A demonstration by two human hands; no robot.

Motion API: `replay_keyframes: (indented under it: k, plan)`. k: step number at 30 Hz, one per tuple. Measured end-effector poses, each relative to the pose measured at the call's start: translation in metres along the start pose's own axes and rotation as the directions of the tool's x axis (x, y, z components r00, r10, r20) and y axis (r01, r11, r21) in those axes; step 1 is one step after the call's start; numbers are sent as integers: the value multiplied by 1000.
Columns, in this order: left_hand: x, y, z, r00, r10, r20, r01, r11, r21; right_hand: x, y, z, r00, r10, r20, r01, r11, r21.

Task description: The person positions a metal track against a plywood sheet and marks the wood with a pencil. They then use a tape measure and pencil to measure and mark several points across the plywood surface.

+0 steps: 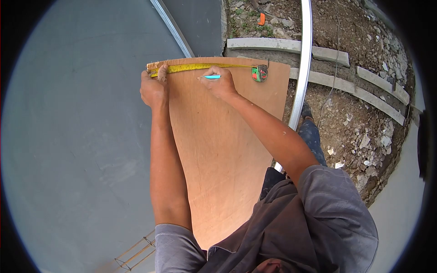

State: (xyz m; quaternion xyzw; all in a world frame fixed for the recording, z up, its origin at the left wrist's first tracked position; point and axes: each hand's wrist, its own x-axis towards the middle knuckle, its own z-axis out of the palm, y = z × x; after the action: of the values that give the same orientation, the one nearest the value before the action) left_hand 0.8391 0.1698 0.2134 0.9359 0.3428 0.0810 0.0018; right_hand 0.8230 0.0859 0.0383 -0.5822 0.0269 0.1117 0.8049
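Note:
A sheet of plywood (223, 150) lies in front of me, its far edge running crosswise. Along that edge stretches the yellow blade of a tape measure (260, 73), whose green and black case rests near the right corner. At the far left corner, my left hand (155, 86) is closed on the tape's end, thumb on top and fingers at the board's edge. My right hand (220, 83) grips a light blue pencil (211, 77) just below the blade, its tip pointing left close over the wood.
A metal channel (173, 28) lies on the grey floor (82, 113) beyond the board. To the right, a shiny metal rail (302, 63) runs past the sheet. Further right are concrete curbs (273, 44), rubble (364, 141) and an orange object (261, 19).

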Motion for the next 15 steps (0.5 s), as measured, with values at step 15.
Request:
replay_keyframes:
  k: [15]
  plan:
    - [-2,-1,-1,1000,8,-1,-8,1000,-18,4,-9,-2,990,70,-126,-46,982,184]
